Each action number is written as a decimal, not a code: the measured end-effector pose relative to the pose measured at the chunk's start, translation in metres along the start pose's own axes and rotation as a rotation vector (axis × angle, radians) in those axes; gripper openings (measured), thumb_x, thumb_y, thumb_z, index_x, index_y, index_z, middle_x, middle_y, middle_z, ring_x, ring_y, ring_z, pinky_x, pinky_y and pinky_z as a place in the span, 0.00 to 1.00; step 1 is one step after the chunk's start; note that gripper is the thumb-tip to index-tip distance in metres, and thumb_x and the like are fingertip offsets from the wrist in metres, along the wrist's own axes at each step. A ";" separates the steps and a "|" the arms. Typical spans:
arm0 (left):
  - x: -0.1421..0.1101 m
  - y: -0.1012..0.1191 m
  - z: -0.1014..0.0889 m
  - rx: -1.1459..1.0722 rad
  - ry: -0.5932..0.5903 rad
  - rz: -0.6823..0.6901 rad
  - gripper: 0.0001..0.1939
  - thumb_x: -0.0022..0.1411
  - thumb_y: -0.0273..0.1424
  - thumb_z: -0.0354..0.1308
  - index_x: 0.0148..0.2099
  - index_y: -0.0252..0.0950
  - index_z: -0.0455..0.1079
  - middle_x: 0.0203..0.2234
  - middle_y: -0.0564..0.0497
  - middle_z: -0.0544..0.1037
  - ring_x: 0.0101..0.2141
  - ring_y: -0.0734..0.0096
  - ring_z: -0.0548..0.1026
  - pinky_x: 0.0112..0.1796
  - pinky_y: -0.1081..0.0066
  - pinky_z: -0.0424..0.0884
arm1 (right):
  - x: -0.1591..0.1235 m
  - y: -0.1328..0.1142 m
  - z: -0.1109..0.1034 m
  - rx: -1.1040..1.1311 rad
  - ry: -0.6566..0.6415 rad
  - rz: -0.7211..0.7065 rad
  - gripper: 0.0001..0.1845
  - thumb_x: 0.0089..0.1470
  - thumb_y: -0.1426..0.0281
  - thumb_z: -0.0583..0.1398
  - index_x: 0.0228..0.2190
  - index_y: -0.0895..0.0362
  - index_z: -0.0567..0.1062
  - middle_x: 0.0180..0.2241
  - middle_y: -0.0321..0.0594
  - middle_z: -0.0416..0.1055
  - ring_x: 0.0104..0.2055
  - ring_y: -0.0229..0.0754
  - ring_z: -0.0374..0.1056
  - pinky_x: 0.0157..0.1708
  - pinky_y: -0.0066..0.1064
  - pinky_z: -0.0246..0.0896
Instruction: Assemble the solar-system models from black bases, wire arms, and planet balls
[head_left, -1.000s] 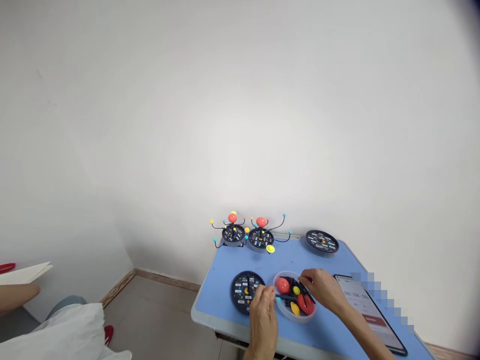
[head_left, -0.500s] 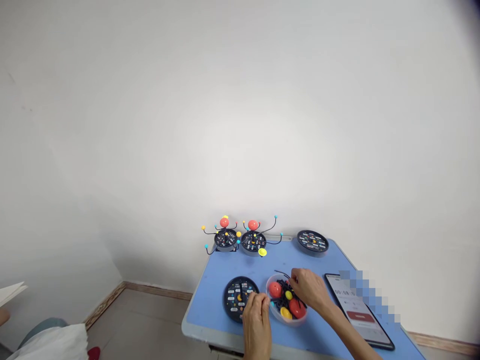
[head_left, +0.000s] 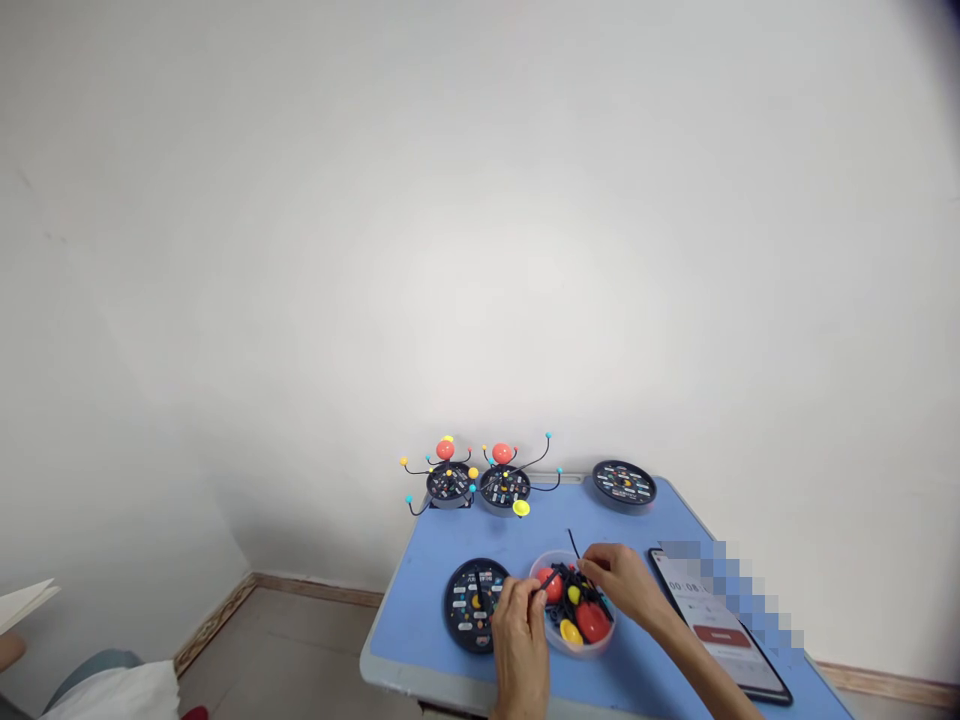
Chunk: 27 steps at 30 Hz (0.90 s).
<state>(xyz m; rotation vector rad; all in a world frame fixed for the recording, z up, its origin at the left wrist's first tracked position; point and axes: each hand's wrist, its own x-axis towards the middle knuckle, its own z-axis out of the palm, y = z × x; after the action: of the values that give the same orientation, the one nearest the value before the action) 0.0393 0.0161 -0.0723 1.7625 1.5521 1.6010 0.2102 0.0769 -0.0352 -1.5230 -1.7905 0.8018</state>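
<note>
My left hand is pinched on a thin black rod at the left rim of a clear plastic bowl. The bowl holds red and yellow balls and several black rods. My right hand hovers over the bowl's right side, fingers closed on another black rod that sticks up. A black round base disc with coloured markings lies on the blue table just left of my left hand.
Two assembled models with red balls and curved arms stand at the table's far edge, with another black disc to their right. A phone lies at the right. A person's clothing shows at bottom left.
My right hand has lifted a black rod out of the bowl. My left hand has shifted from the disc's edge to pinch a rod at the bowl's rim. The view has drifted slightly.
</note>
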 end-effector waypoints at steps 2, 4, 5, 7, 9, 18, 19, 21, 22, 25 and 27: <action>0.001 0.001 0.002 -0.017 -0.003 -0.007 0.13 0.66 0.30 0.49 0.37 0.38 0.76 0.30 0.48 0.79 0.33 0.64 0.77 0.37 0.66 0.73 | 0.000 0.000 -0.001 0.141 -0.034 0.032 0.15 0.46 0.59 0.53 0.18 0.55 0.68 0.17 0.36 0.69 0.20 0.37 0.57 0.23 0.29 0.49; 0.001 0.002 0.005 -0.040 -0.005 -0.015 0.13 0.66 0.31 0.49 0.37 0.38 0.77 0.31 0.47 0.79 0.33 0.63 0.78 0.37 0.65 0.73 | -0.003 -0.001 -0.003 0.268 -0.061 0.071 0.18 0.43 0.52 0.52 0.18 0.54 0.66 0.16 0.35 0.68 0.16 0.34 0.51 0.19 0.28 0.45; 0.002 0.002 0.006 -0.051 -0.005 -0.016 0.14 0.66 0.31 0.50 0.38 0.38 0.77 0.31 0.47 0.79 0.34 0.63 0.78 0.38 0.65 0.73 | -0.005 -0.001 -0.004 0.322 -0.066 0.089 0.19 0.41 0.50 0.52 0.18 0.54 0.65 0.16 0.35 0.67 0.15 0.32 0.49 0.18 0.28 0.42; 0.002 0.003 0.008 -0.068 -0.008 -0.015 0.14 0.65 0.30 0.50 0.38 0.38 0.77 0.32 0.46 0.80 0.35 0.62 0.78 0.39 0.65 0.73 | -0.011 -0.001 -0.007 0.413 -0.059 0.112 0.21 0.39 0.48 0.54 0.17 0.53 0.63 0.15 0.33 0.64 0.15 0.30 0.45 0.18 0.27 0.39; 0.002 0.003 0.009 -0.095 -0.008 -0.015 0.14 0.66 0.31 0.50 0.38 0.38 0.77 0.33 0.46 0.80 0.36 0.62 0.78 0.40 0.65 0.73 | -0.017 -0.001 -0.010 0.477 -0.041 0.122 0.22 0.40 0.47 0.55 0.16 0.53 0.62 0.14 0.31 0.61 0.15 0.30 0.44 0.19 0.28 0.37; -0.006 0.004 0.011 -0.631 0.101 -0.422 0.27 0.53 0.55 0.63 0.32 0.34 0.78 0.17 0.54 0.71 0.17 0.75 0.68 0.17 0.76 0.64 | -0.044 -0.015 -0.011 0.883 0.092 0.151 0.24 0.35 0.51 0.70 0.21 0.57 0.72 0.15 0.30 0.65 0.19 0.32 0.52 0.22 0.27 0.44; -0.006 0.006 0.009 -0.725 0.111 -0.482 0.27 0.48 0.56 0.66 0.31 0.33 0.78 0.16 0.54 0.71 0.16 0.76 0.68 0.16 0.77 0.62 | -0.048 -0.018 -0.007 0.930 0.095 0.153 0.24 0.35 0.50 0.71 0.21 0.57 0.72 0.15 0.30 0.65 0.20 0.33 0.54 0.23 0.27 0.46; -0.008 0.013 0.003 -0.866 0.118 -0.574 0.28 0.41 0.54 0.71 0.29 0.33 0.77 0.16 0.55 0.71 0.15 0.77 0.68 0.14 0.78 0.61 | -0.056 -0.023 0.002 1.026 0.085 0.164 0.25 0.36 0.50 0.72 0.22 0.57 0.73 0.16 0.31 0.67 0.21 0.34 0.56 0.24 0.27 0.50; -0.009 0.017 -0.002 -0.910 0.131 -0.607 0.27 0.39 0.53 0.73 0.28 0.32 0.78 0.16 0.55 0.72 0.15 0.77 0.69 0.14 0.79 0.62 | -0.060 -0.026 0.006 1.074 0.079 0.170 0.25 0.36 0.50 0.72 0.22 0.57 0.73 0.16 0.31 0.67 0.21 0.34 0.57 0.24 0.27 0.52; -0.016 0.031 -0.018 -0.970 0.190 -0.658 0.26 0.35 0.49 0.76 0.29 0.33 0.79 0.16 0.54 0.73 0.16 0.77 0.71 0.15 0.79 0.64 | -0.072 -0.031 0.018 1.221 0.082 0.187 0.23 0.36 0.54 0.74 0.22 0.57 0.74 0.18 0.32 0.68 0.23 0.34 0.59 0.25 0.26 0.56; -0.023 0.037 -0.029 -0.974 0.210 -0.656 0.25 0.34 0.48 0.77 0.30 0.34 0.80 0.17 0.53 0.74 0.16 0.76 0.72 0.16 0.78 0.65 | -0.079 -0.032 0.025 1.313 0.118 0.206 0.21 0.34 0.57 0.76 0.22 0.57 0.75 0.21 0.32 0.70 0.24 0.34 0.61 0.26 0.26 0.59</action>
<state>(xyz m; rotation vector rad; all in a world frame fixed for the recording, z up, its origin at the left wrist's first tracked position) 0.0381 -0.0292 -0.0454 0.5197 0.9467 1.7310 0.1809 -0.0068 -0.0314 -0.7851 -0.6380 1.5083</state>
